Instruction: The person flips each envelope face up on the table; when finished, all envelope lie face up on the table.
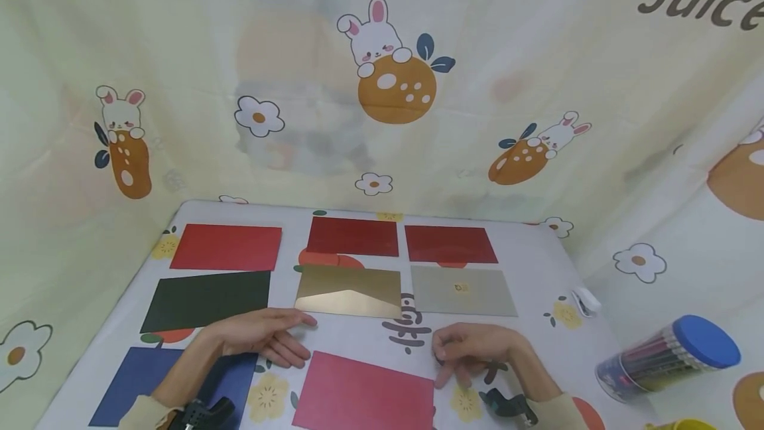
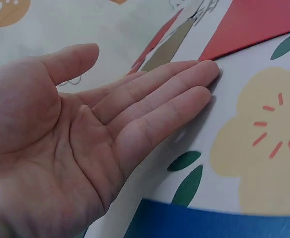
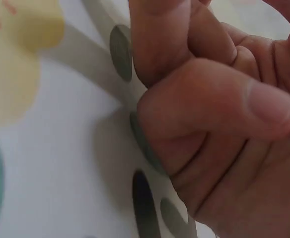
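My left hand (image 1: 265, 334) hovers between a blue card (image 1: 131, 383) and a pink card (image 1: 364, 393), its fingers extended and palm bare. The left wrist view shows the same empty palm, with the blue card's edge (image 2: 224, 228) below it. Right of the pink card, my right hand (image 1: 474, 350) is held low over the cloth, fingers loosely bent, nothing in them. In the right wrist view its thumb (image 3: 219, 101) crosses in front of the palm. Beyond the hands lie a dark green card (image 1: 205, 300), a gold card (image 1: 349, 284) and a grey-beige card (image 1: 465, 300).
Along the back lie a red card (image 1: 227, 246) and two darker red cards, one in the middle (image 1: 352, 236) and one at right (image 1: 450, 244). A blue-lidded clear jar of pens (image 1: 662, 360) stands at the right, near a small white object (image 1: 586, 301). A printed curtain (image 1: 298, 38) hangs behind.
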{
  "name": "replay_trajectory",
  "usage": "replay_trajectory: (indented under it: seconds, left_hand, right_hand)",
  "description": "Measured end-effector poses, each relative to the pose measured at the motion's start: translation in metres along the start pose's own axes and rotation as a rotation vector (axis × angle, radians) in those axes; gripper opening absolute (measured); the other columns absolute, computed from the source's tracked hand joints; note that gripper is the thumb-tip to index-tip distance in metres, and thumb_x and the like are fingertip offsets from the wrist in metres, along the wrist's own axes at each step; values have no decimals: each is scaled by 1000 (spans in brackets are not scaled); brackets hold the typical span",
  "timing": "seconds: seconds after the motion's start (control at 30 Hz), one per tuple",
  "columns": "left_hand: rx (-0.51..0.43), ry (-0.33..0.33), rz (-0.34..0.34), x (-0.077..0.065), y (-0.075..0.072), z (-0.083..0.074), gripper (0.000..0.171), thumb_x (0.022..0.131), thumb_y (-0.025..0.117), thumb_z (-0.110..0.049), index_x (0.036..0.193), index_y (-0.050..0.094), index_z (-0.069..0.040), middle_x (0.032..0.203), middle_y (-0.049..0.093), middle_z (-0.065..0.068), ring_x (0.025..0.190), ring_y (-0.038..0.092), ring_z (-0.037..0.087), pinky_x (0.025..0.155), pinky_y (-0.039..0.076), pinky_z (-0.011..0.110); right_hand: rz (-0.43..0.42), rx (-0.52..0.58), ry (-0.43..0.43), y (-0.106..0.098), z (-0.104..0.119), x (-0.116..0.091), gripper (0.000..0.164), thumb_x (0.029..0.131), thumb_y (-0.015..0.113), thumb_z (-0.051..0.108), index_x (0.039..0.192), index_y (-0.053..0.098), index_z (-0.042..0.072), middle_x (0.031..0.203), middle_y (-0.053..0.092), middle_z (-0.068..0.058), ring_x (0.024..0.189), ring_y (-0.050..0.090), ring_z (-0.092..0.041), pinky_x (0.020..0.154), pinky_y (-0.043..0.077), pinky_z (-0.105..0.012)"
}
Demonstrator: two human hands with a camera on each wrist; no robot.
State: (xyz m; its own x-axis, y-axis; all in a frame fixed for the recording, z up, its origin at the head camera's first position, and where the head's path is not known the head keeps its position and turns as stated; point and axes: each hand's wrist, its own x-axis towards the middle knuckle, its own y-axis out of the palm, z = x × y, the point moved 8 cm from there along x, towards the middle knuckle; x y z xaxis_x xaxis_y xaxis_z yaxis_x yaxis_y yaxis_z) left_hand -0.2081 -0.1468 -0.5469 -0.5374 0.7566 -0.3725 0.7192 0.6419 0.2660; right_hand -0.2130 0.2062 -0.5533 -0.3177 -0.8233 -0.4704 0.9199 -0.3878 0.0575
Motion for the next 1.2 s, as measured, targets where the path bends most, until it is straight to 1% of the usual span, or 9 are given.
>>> replay_trajectory:
  seconds: [0.07, 0.2, 0.37, 0.47, 0.53, 0.7, 0.87, 1.0, 1.2]
  left_hand:
    - [-5, 2, 8, 2, 1, 0, 51, 110, 41, -31, 149, 39, 2, 119, 67, 30, 107, 69, 41, 88, 57, 47]
    - [-9, -2, -3, 4, 0, 0, 53, 109, 42, -31, 150, 39, 2, 120, 67, 30, 107, 69, 41, 89, 57, 47]
    - [-1, 8, -60, 3, -7, 0, 52, 109, 43, -32, 149, 40, 2, 120, 69, 27, 108, 69, 40, 88, 58, 46]
    - [-1, 14, -71, 2, -9, -2, 50, 109, 43, -30, 148, 40, 1, 120, 68, 26, 108, 69, 40, 88, 58, 46]
    - [-5, 19, -70, 2, -10, -3, 49, 109, 42, -28, 149, 40, 0, 121, 68, 26, 109, 69, 40, 88, 58, 46]
    - [-10, 35, -87, 2, -12, -3, 47, 109, 44, -25, 148, 40, 0, 119, 67, 24, 106, 70, 39, 89, 58, 46]
    - [-5, 44, -137, 2, -17, -2, 47, 107, 49, -26, 146, 43, 1, 115, 65, 22, 102, 72, 34, 87, 59, 44]
    - [24, 46, -179, 2, -21, -1, 47, 106, 52, -25, 143, 46, 3, 114, 65, 21, 101, 72, 34, 86, 59, 43]
    - [90, 39, -245, -1, -27, -3, 47, 106, 53, -25, 141, 49, 5, 112, 67, 19, 99, 73, 33, 84, 60, 41]
  right_hand:
    - [14, 14, -12, 2, 0, 2, 34, 105, 50, 21, 103, 42, -12, 115, 71, -23, 61, 64, -12, 43, 23, -22]
    - [13, 16, -13, 2, 0, 3, 33, 105, 49, 21, 103, 43, -11, 116, 71, -22, 66, 70, -13, 44, 23, -22]
    - [9, 2, -6, 0, 1, 2, 24, 106, 49, 24, 99, 48, 1, 118, 71, -21, 72, 73, -15, 43, 24, -22]
    - [27, -9, -26, 0, 4, 1, 20, 106, 48, 25, 99, 49, 7, 119, 70, -22, 80, 75, -16, 41, 25, -24]
    - [40, -4, -37, 0, 6, 1, 20, 106, 47, 23, 99, 48, 5, 120, 70, -23, 84, 76, -17, 40, 25, -24]
    - [39, 0, -84, -1, 10, 1, 24, 106, 46, 17, 107, 44, -7, 125, 67, -23, 86, 75, -17, 40, 24, -26]
    - [-30, -68, -123, -6, 13, 2, 23, 106, 47, 20, 111, 51, -2, 127, 68, -18, 76, 71, -21, 42, 25, -26]
    - [-81, -129, -124, -11, 14, 3, 22, 105, 48, 24, 113, 54, 5, 125, 70, -14, 62, 59, -27, 43, 30, -24]
    - [-101, -146, -118, -16, 18, 9, 24, 106, 49, 24, 120, 53, 6, 120, 72, -17, 50, 43, -20, 44, 36, -23]
